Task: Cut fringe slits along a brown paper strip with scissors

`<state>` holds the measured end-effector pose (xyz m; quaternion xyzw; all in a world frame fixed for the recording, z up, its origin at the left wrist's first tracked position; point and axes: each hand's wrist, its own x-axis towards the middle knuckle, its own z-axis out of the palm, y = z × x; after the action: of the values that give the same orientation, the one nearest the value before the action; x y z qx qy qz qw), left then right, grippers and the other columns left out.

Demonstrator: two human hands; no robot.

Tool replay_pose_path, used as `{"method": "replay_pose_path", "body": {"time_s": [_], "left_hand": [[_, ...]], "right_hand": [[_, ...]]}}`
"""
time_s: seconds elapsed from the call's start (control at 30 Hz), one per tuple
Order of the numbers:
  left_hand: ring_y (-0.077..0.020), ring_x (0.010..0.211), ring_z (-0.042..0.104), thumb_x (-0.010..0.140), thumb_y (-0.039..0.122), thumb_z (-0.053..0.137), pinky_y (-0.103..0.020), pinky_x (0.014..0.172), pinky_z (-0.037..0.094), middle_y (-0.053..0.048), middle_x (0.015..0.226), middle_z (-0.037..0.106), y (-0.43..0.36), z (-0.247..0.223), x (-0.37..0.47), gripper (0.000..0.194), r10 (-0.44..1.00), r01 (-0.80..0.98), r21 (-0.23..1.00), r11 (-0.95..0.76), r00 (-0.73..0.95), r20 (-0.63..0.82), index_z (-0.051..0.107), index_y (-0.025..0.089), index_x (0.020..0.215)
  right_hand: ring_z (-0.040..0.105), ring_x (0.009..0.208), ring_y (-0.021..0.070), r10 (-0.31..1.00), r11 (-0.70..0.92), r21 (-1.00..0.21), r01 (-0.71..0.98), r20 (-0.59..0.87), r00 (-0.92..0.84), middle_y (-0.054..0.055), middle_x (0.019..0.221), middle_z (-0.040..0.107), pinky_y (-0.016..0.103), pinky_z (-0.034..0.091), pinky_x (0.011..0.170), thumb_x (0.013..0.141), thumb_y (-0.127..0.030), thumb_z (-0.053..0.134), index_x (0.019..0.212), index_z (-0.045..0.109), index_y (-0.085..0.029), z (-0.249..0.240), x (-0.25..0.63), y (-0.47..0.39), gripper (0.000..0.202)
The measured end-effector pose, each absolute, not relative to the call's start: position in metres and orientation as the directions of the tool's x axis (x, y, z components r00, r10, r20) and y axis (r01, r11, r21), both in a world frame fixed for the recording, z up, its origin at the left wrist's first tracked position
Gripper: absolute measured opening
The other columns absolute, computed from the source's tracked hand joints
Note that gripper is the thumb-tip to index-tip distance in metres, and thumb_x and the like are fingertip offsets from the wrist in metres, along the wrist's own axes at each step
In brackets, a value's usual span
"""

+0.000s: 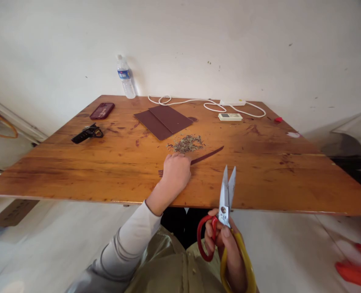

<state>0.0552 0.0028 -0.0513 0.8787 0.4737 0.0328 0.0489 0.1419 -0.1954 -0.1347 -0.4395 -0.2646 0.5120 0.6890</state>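
My left hand is closed over a narrow maroon strip on the table. One end of the strip sticks out to the right, and frayed, cut-looking ends show at the left of the hand. The fingertips are hidden under it. In my right hand is a pair of scissors, held in front of the table's near edge. Its blades point up and stand slightly apart; one handle is red, the other yellow. Just beyond my left hand lies a pile of small shreds.
Two overlapping maroon sheets lie behind the shreds on the wooden table. To the left are a phone, a black object with keys and a water bottle. A white cable and a remote lie at the back right.
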Motion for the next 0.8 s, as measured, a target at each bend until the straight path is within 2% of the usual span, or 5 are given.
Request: {"method": "replay_pose_path", "body": {"time_s": [0.2, 0.3, 0.43, 0.7, 0.8], "left_hand": [[-0.0279, 0.101, 0.073, 0.093, 0.013, 0.050, -0.037, 0.091, 0.053, -0.015, 0.102, 0.078, -0.014, -0.058, 0.072, 0.031, 0.737, 0.718, 0.245, -0.651, 0.676, -0.024, 0.078, 0.016, 0.104], [-0.0255, 0.101, 0.074, 0.095, 0.016, 0.051, -0.034, 0.090, 0.054, -0.012, 0.103, 0.079, -0.015, -0.057, 0.086, 0.029, 0.747, 0.723, 0.288, -0.628, 0.664, -0.040, 0.079, 0.019, 0.105], [-0.0297, 0.094, 0.076, 0.093, 0.010, 0.046, -0.037, 0.081, 0.057, -0.018, 0.098, 0.079, -0.008, -0.055, 0.094, 0.034, 0.841, 0.827, 0.243, -0.507, 0.536, -0.072, 0.079, 0.012, 0.102], [-0.0304, 0.106, 0.073, 0.093, 0.007, 0.043, -0.040, 0.093, 0.053, -0.018, 0.102, 0.077, -0.006, -0.055, 0.062, 0.034, 0.860, 0.846, 0.179, -0.503, 0.510, 0.006, 0.075, 0.012, 0.105], [-0.0292, 0.106, 0.071, 0.093, 0.008, 0.043, -0.039, 0.093, 0.052, -0.017, 0.105, 0.076, -0.006, -0.052, 0.041, 0.035, 0.844, 0.835, 0.136, -0.533, 0.536, 0.013, 0.076, 0.012, 0.104]], "right_hand": [[0.046, 0.046, 0.0097, 0.946, 0.106, -0.887, -0.450, -0.049, 0.320, -0.004, 0.064, 0.057, 0.020, 0.038, 0.044, 0.096, -0.058, 0.066, 0.112, 0.066, -0.023, -0.136, 0.139, -0.197, 0.039], [0.043, 0.044, 0.0096, 0.952, 0.102, -0.880, -0.465, -0.050, 0.303, -0.006, 0.060, 0.054, 0.020, 0.038, 0.042, 0.094, -0.057, 0.068, 0.109, 0.067, -0.022, -0.140, 0.137, -0.197, 0.039], [0.042, 0.040, 0.0086, 0.945, 0.137, -0.872, -0.469, -0.027, 0.327, -0.006, 0.056, 0.051, 0.018, 0.037, 0.038, 0.093, -0.056, 0.070, 0.106, 0.069, -0.021, -0.143, 0.136, -0.194, 0.037], [0.046, 0.044, 0.0083, 0.930, 0.054, -0.884, -0.464, -0.124, 0.345, -0.002, 0.068, 0.059, 0.020, 0.040, 0.041, 0.086, -0.058, 0.077, 0.105, 0.072, -0.022, -0.132, 0.134, -0.197, 0.041], [0.043, 0.040, 0.0079, 0.936, 0.093, -0.873, -0.479, -0.088, 0.342, -0.003, 0.064, 0.058, 0.019, 0.038, 0.037, 0.087, -0.057, 0.075, 0.105, 0.072, -0.022, -0.143, 0.133, -0.195, 0.040]]}}
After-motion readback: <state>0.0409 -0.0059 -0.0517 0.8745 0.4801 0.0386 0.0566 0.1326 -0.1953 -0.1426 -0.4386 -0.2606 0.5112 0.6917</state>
